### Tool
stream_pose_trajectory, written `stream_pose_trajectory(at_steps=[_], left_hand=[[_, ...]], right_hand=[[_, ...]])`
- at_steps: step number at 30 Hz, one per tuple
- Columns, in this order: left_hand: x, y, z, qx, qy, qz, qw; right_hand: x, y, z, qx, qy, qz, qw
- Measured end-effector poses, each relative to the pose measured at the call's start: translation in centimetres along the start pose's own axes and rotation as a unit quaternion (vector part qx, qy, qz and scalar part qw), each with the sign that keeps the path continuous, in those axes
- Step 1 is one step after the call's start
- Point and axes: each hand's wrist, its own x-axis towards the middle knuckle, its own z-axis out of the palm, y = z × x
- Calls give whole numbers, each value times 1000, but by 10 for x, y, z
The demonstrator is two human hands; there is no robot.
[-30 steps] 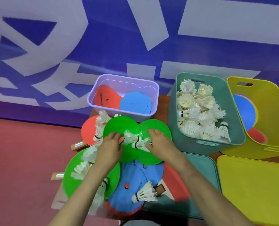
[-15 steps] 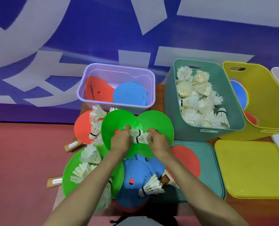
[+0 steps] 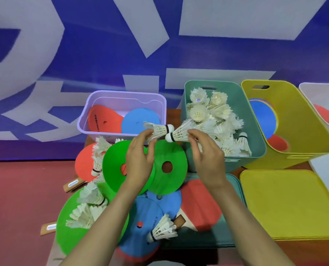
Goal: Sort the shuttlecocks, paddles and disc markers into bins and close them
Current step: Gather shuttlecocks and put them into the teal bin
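My left hand pinches a white shuttlecock by its feathers, cork pointing right. My right hand grips a second shuttlecock, cork pointing left, so the two corks nearly touch. Both are raised above two green disc markers, close to the left rim of the teal bin, which holds several shuttlecocks. A lilac bin at the back holds a red and a blue disc. The yellow bin holds more discs. Loose shuttlecocks, discs and a red paddle lie on the table below my arms.
A teal lid lies under the red paddle, and a yellow lid lies at the right front. A white bin shows at the far right edge. More paddles with wooden handles stick out at the left. Red floor lies to the left.
Both hands have lifted the two shuttlecocks off the green discs and carried them up and right, toward the teal bin. The holes in the green discs now show.
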Motion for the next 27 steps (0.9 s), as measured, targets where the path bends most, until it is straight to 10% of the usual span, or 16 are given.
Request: stream_pose_trajectory(at_steps=[7,27], left_hand=[[26,63,58,-17,-20,57,998],[87,70,172,313,-192,19,930]], right_hand=[[31,65,-69,-40,42,48,997],[136,187,-41,-195,-192,105,956]])
